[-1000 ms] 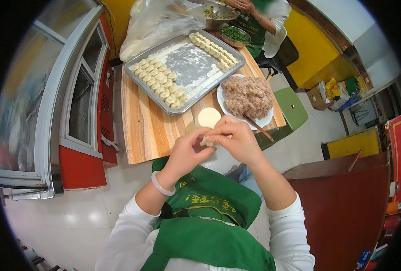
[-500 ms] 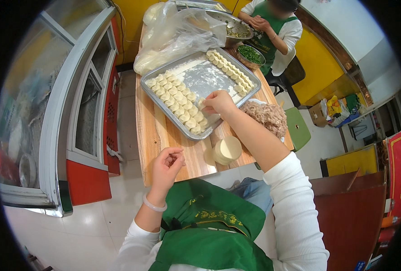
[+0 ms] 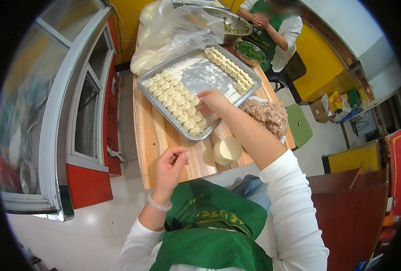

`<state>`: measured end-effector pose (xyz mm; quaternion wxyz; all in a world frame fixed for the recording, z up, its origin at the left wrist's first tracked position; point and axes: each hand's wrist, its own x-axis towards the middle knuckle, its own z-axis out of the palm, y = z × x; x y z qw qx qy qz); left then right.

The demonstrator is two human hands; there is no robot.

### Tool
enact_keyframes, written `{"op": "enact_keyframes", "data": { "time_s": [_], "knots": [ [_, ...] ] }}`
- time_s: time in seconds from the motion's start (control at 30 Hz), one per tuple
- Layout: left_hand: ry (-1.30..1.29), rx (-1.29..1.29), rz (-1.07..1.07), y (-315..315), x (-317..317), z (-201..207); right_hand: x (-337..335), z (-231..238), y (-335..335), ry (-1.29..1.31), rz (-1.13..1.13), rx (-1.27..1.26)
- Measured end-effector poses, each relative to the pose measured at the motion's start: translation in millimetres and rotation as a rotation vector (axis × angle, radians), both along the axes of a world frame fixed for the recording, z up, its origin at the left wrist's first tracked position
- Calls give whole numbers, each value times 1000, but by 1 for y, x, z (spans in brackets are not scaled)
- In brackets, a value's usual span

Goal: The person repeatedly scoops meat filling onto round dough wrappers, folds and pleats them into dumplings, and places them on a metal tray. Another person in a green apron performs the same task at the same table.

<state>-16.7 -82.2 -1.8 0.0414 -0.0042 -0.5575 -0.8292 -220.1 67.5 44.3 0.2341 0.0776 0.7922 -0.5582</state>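
My right hand [image 3: 215,103] reaches into a metal tray [image 3: 157,106], its fingers closed around a pale dumpling [image 3: 195,101] at the inner edge of the left-hand rows. The fingers partly cover that dumpling. Several finished dumplings [image 3: 173,100] lie in close rows along the tray's left side, and more [image 3: 229,67] line its right side. Over the table's near edge, my left hand [image 3: 169,163] hangs with curled fingers and nothing seen in them. Between my arms stands a stack of round dough wrappers [image 3: 228,150]. Minced meat filling [image 3: 266,116] is heaped beside my right forearm.
Clear plastic bags [image 3: 173,38] lie behind the tray. A bowl of chopped greens [image 3: 250,51] and a larger metal bowl [image 3: 232,22] stand at the far right. A person in a green apron [image 3: 272,34] is beyond them. A green stool [image 3: 298,126] sits right of the wooden table [image 3: 153,140].
My right hand has moved slightly left and down with the dumpling, against the left-hand rows. My left hand has shifted a little to the right.
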Motion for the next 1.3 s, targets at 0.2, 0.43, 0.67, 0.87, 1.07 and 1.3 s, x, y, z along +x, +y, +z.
{"op": "enact_keyframes", "data": {
  "time_s": [0.2,0.43,0.67,0.87,1.07,1.3],
  "knots": [
    [268,-475,-90,38,-21,25,29,51,38,286,102,72],
    [467,-985,-28,73,-40,32,137,76,148,697,37,448],
    [561,-1072,139,87,-30,38,213,0,206,801,73,1072],
    [169,-195,-33,101,-30,30,213,-38,217,921,45,966],
    [-293,652,-270,129,-4,51,221,-13,231,1061,-143,867],
    [-61,-210,-581,189,29,2,223,-39,226,1031,-29,823]
  ]
}}
